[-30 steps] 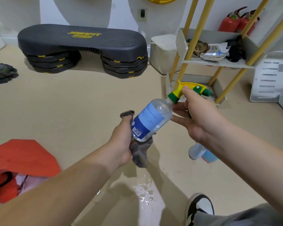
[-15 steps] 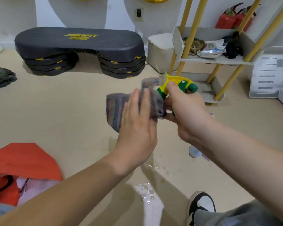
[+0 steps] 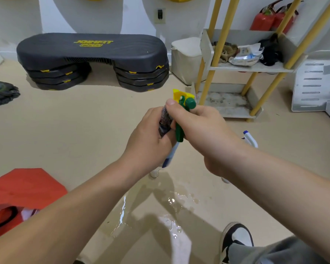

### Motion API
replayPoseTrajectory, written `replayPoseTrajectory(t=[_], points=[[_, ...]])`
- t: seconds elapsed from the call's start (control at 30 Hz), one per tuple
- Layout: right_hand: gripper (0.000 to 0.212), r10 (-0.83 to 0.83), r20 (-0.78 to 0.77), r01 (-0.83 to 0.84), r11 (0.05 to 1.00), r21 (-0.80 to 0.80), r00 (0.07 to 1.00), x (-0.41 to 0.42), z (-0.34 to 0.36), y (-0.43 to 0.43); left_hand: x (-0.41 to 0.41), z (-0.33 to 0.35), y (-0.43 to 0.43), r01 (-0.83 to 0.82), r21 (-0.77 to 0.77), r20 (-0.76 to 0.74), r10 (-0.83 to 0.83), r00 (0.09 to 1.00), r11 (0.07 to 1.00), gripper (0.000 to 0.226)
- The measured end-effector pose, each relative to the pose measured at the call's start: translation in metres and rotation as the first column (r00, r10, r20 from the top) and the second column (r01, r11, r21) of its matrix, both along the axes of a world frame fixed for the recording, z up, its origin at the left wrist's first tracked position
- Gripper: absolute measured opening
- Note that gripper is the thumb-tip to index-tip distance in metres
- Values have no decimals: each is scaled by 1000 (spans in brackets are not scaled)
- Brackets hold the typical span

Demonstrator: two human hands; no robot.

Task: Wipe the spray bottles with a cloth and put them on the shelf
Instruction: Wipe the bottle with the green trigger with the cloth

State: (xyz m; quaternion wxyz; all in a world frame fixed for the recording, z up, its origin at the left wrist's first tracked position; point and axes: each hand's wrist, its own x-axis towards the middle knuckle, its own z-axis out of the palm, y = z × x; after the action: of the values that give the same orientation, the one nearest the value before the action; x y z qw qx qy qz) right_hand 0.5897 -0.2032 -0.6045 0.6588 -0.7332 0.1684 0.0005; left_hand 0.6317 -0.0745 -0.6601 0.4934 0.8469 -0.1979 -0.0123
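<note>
My right hand grips the green and yellow trigger head of a clear spray bottle, which stands nearly upright in mid-air above the floor. A sliver of its blue label shows under my hands. My left hand is wrapped round the bottle's body with the grey cloth between palm and bottle. A second spray bottle, white with a blue cap, lies on the floor behind my right forearm. The white shelf with yellow poles stands at the back right.
A wet patch glistens on the beige floor below my hands. A black step platform sits at the back left, an orange bag at my left. My shoe is at the lower right. The shelf's upper tray holds bags and rags.
The bottle has swung from lying sideways to nearly upright. My left hand went from holding the cloth at the bottle's base to closing round the body with the cloth.
</note>
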Motion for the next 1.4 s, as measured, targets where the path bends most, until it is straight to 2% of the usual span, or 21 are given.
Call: replayPoseTrajectory(t=[0.1,0.17,0.27,0.33,0.4,0.53,0.63,0.7,0.77,0.83,0.9,1.0,1.1,1.17,1.23,1.3,1.37,1.4], points=[[40,103,-29,-103,995,-8,994,-2,3,-6,6,2,6,58,-200,-189,-97,977,978,17],[30,127,-50,-125,991,43,991,0,5,-11,9,-2,9,69,-262,-258,-139,956,963,16],[40,95,-116,-82,990,116,989,5,5,-23,11,-1,14,109,-308,-308,-207,928,945,14],[31,141,-105,-138,990,30,984,7,4,-27,14,1,18,157,-319,-347,-269,899,935,14],[34,183,-80,-188,980,-64,980,7,3,-29,14,3,19,214,-362,-386,-355,851,907,14],[44,228,-92,-233,971,-47,969,7,-3,-31,11,6,19,224,-470,-489,-464,739,854,17],[33,202,-88,-201,979,26,975,5,-3,-35,11,1,17,183,-500,-519,-461,720,847,23],[23,179,-71,-175,983,58,981,6,-1,-39,13,-4,17,79,-562,-553,-445,704,823,36],[34,126,-52,-125,992,30,991,8,-3,-41,14,-6,16,-79,-629,-623,-440,647,774,43],[46,75,-29,-75,997,-15,997,8,-4,-38,11,-5,13,-178,-635,-673,-425,606,752,41],[48,17,-11,-18,999,-48,1000,9,-7,-37,6,-4,6,-203,-603,-677,-361,642,771,41],[38,-54,-1,54,998,-28,999,16,-12,-38,-5,-6,-8,-211,-566,-653,-276,705,797,43],[42,-90,11,90,995,-35,996,19,-13,-39,-18,-11,-17,-266,-589,-684,-295,668,763,43],[35,-104,13,104,994,-21,994,20,-11,-42,-28,-13,-17,-264,-517,-723,-250,644,814,42],[37,-114,12,114,993,-24,993,22,-11,-44,-36,-13,-18,-216,-435,-710,-186,680,874,42],[42,-116,21,117,991,-63,993,24,-15,-43,-42,-9,-22,-139,-363,-609,-122,783,921,34],[42,-117,32,119,987,-111,993,25,-19,-41,-51,-4,-26,-11,-257,-390,-93,916,966,27],[38,-116,37,120,984,-133,993,26,-21,-40,-57,-6,-27,56,-191,-273,-108,956,980,32]])
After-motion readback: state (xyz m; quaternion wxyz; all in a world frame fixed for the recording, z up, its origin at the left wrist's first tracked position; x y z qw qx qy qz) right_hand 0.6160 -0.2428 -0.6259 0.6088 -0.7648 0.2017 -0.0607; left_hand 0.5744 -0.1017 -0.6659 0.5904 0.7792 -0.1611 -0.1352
